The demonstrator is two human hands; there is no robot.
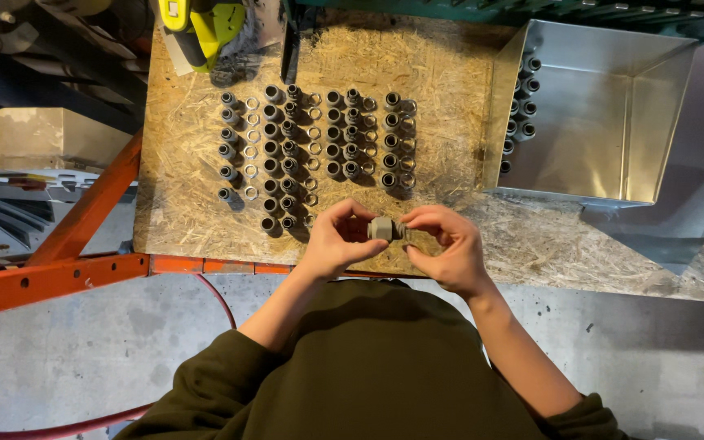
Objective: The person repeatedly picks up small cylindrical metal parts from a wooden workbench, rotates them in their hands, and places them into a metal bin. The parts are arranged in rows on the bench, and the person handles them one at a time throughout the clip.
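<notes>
Both hands grasp one grey fitting [380,229], its long axis lying sideways between left hand [337,242] and right hand [448,247].

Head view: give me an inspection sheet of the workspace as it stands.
Surface: pale chipboard bench top on an orange steel frame.
Job's things: small grey threaded fitting held between both hands; rows of dark grey fittings with metal ring nuts stand upright on the board.
Clutter: yellow-green power tool at the far edge.
Hands: left hand and right hand both pinch the fitting.
Cables: red hose below the frame.
Surroundings: shiny sheet-metal bin holding more fittings along its left wall; concrete floor.
</notes>
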